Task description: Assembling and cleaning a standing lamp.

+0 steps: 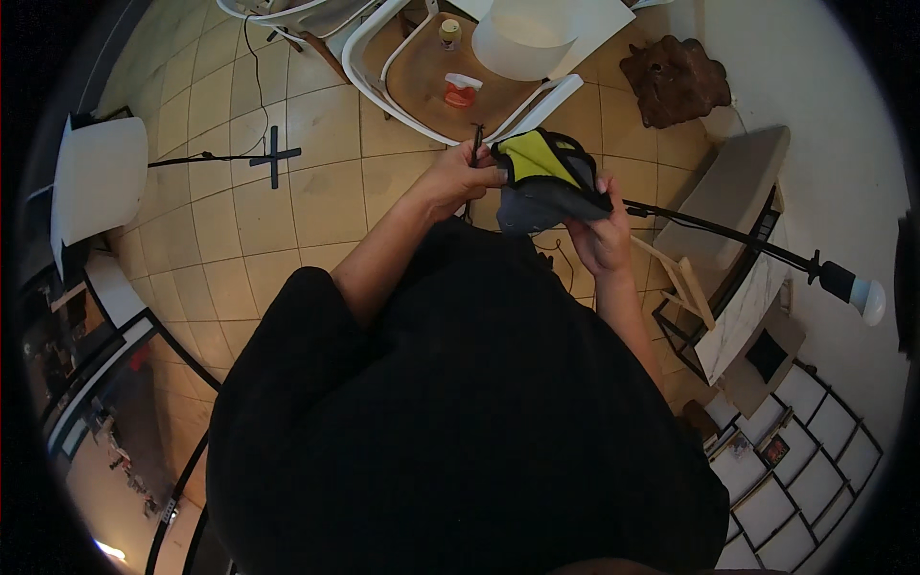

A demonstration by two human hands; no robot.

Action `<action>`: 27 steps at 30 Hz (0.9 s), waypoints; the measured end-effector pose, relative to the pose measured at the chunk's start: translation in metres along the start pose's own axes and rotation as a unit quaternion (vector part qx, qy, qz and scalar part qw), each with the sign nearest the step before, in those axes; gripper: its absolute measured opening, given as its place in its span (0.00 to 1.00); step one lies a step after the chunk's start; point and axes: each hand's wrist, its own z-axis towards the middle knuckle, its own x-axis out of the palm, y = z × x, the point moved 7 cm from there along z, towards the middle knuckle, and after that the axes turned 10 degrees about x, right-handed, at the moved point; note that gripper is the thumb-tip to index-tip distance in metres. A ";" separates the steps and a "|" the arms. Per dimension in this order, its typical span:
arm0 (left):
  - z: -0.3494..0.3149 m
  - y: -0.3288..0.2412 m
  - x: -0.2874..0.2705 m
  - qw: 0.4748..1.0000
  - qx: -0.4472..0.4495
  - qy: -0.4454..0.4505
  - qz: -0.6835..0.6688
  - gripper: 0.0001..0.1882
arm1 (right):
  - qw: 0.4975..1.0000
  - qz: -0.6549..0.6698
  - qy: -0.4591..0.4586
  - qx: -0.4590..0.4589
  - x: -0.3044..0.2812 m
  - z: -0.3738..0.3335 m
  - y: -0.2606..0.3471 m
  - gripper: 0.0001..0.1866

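Both my hands hold a grey and lime-green fabric piece (546, 163) with black edging, out in front of my body. It looks folded or pouch-like; I cannot tell its exact kind. At its left edge, my left hand (448, 184) pinches it with thumb and fingers. A thin dark strip or tool (476, 144) sticks up from that same hand, its kind unclear. On the other side, my right hand (604, 235) grips the right end, fingers partly behind the fabric. Just beyond is a white-framed chair (417, 91) with a brown seat, bearing a red and white item (462, 90) and a small jar (449, 34).
A white cylindrical container (522, 43) stands beyond the chair. To the right are a dark lamp pole (738, 238) with a bulb, a cushioned bench (724, 196) and a brown wooden stool (676, 81). A white panel light (101, 182) on a stand is at left, its cable on the tiles.
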 end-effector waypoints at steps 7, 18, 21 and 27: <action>-0.004 -0.039 0.003 0.944 0.208 -0.070 0.246 0.26 | 0.912 -0.289 -0.267 0.117 -0.055 0.004 -0.021 0.16; -0.020 -0.071 0.007 0.812 0.308 -0.052 0.493 0.14 | 0.832 -0.536 -0.129 -0.063 -0.027 -0.004 -0.005 0.13; -0.025 -0.073 0.002 0.790 0.308 -0.064 0.526 0.10 | 0.802 -0.582 -0.115 -0.075 -0.018 -0.006 -0.008 0.11; -0.031 -0.077 -0.013 0.796 0.305 -0.111 0.511 0.12 | 0.789 -0.601 -0.073 -0.100 -0.009 -0.003 -0.017 0.14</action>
